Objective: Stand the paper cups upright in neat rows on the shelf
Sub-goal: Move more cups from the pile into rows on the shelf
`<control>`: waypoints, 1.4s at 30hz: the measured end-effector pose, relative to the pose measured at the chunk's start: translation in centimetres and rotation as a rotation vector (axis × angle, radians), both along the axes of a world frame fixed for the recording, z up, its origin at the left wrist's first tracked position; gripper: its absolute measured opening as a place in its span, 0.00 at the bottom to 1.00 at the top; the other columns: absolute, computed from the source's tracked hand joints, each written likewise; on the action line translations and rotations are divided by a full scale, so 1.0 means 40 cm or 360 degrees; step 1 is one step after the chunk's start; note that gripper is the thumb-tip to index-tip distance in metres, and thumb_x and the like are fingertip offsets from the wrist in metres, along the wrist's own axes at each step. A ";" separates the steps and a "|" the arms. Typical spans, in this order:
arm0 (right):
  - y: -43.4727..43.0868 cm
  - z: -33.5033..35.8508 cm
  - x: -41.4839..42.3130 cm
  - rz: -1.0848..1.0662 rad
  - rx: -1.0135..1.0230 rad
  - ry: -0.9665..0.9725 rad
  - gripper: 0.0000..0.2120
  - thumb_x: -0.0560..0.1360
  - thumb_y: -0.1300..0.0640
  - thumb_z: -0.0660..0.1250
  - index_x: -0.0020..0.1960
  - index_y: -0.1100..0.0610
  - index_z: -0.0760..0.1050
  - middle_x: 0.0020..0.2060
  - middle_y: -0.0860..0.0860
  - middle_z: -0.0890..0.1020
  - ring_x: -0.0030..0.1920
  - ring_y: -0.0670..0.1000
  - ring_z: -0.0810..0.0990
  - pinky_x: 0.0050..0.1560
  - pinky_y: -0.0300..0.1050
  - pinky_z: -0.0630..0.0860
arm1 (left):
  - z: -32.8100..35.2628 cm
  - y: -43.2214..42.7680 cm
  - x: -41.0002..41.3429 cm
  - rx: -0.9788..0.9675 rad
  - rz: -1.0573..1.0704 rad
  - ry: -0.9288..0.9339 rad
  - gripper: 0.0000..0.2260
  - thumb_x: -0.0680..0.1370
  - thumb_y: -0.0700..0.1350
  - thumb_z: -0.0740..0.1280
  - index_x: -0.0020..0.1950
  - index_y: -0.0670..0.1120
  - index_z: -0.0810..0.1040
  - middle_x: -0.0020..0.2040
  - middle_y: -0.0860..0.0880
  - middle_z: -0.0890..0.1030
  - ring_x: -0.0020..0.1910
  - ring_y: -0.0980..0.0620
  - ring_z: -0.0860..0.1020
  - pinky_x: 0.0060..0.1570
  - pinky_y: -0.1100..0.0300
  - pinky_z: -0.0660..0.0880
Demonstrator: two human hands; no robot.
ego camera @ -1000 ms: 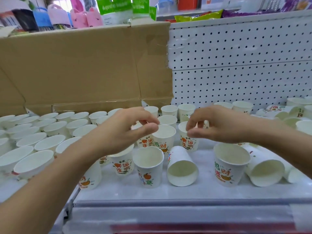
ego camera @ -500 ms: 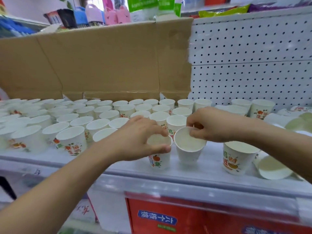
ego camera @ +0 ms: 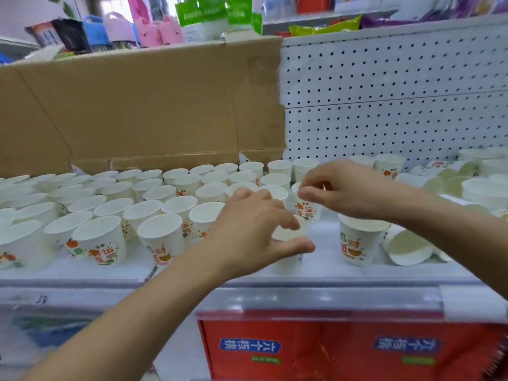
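While the left hand point(ego camera: 255, 229) curls thumb and fingers round an upright paper cup point(ego camera: 288, 261) near the front edge of the shelf point(ego camera: 330, 273), the right hand point(ego camera: 341, 192) pinches the rim of a printed cup point(ego camera: 308, 214) just behind it. A toppled cup point(ego camera: 406, 248) lies on its side to the right.

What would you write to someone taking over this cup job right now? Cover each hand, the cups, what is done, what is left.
Left hand: grips the front cup, upright near the shelf edge.
Right hand: pinches the rim of the printed cup just behind it.
Done: rows of upright cups fill the left side.
Left: tipped cup and more lying cups at right need standing and lining up.
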State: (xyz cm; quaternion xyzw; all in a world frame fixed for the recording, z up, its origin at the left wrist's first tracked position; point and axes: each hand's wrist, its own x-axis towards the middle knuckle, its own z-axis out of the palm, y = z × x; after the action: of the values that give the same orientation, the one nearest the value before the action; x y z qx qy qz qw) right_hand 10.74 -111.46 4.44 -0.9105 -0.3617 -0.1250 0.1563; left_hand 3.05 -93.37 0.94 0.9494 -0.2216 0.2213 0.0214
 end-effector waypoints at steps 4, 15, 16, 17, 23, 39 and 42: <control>-0.103 0.005 -0.036 -0.0166 -0.0189 -0.0087 0.25 0.67 0.29 0.54 0.38 0.49 0.75 0.34 0.43 0.78 0.37 0.47 0.76 0.38 0.48 0.75 | -0.007 -0.021 0.029 0.0153 -0.0052 0.0023 0.12 0.77 0.59 0.63 0.51 0.56 0.81 0.45 0.58 0.82 0.49 0.56 0.73 0.52 0.56 0.61; -0.107 -0.080 -0.098 -0.0162 -0.0200 -0.0228 0.04 0.75 0.50 0.66 0.46 0.49 0.77 0.41 0.44 0.77 0.45 0.47 0.73 0.41 0.41 0.67 | 0.016 0.066 0.034 0.0311 -0.0004 0.0203 0.09 0.79 0.49 0.64 0.55 0.58 0.80 0.53 0.56 0.81 0.55 0.53 0.74 0.63 0.57 0.59; -0.100 -0.082 -0.101 -0.0087 -0.0161 -0.0191 0.03 0.75 0.51 0.67 0.46 0.50 0.77 0.41 0.44 0.77 0.45 0.46 0.73 0.42 0.39 0.66 | 0.017 0.068 0.033 0.0338 -0.0009 0.0202 0.09 0.79 0.49 0.64 0.56 0.57 0.80 0.54 0.56 0.81 0.57 0.53 0.74 0.64 0.57 0.58; -0.092 -0.083 -0.104 -0.0029 -0.0132 -0.0166 0.03 0.75 0.53 0.68 0.46 0.51 0.78 0.41 0.44 0.78 0.45 0.46 0.73 0.43 0.38 0.66 | 0.017 0.070 0.032 0.0358 -0.0015 0.0199 0.09 0.79 0.48 0.63 0.57 0.57 0.80 0.55 0.56 0.81 0.58 0.53 0.73 0.66 0.56 0.58; -0.076 -0.095 -0.105 0.0066 -0.0043 -0.0154 0.03 0.75 0.53 0.69 0.47 0.52 0.80 0.42 0.44 0.78 0.45 0.44 0.71 0.49 0.39 0.68 | 0.022 0.089 0.021 0.0431 -0.0062 0.0165 0.10 0.78 0.50 0.64 0.59 0.56 0.78 0.56 0.58 0.79 0.59 0.57 0.72 0.71 0.55 0.52; -0.201 0.023 0.194 -0.0136 -0.0118 -0.0021 0.05 0.75 0.52 0.68 0.50 0.45 0.80 0.42 0.37 0.78 0.45 0.39 0.76 0.49 0.43 0.75 | 0.131 0.054 0.223 -0.0203 -0.0041 0.0446 0.12 0.78 0.55 0.64 0.61 0.58 0.77 0.61 0.61 0.76 0.58 0.62 0.72 0.55 0.63 0.68; -0.155 0.040 0.289 -0.0030 -0.0313 -0.0100 0.07 0.77 0.54 0.64 0.51 0.44 0.79 0.40 0.37 0.76 0.45 0.43 0.76 0.46 0.43 0.74 | 0.137 0.045 0.293 -0.0189 0.0107 0.0521 0.12 0.79 0.54 0.63 0.61 0.57 0.77 0.61 0.59 0.77 0.57 0.61 0.73 0.53 0.64 0.67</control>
State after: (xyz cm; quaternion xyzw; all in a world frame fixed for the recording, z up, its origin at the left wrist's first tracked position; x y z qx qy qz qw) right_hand 22.31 -117.65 6.03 -0.9205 -0.3685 -0.1187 0.0535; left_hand 14.78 -91.57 6.42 0.9767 -0.1700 0.0772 0.1057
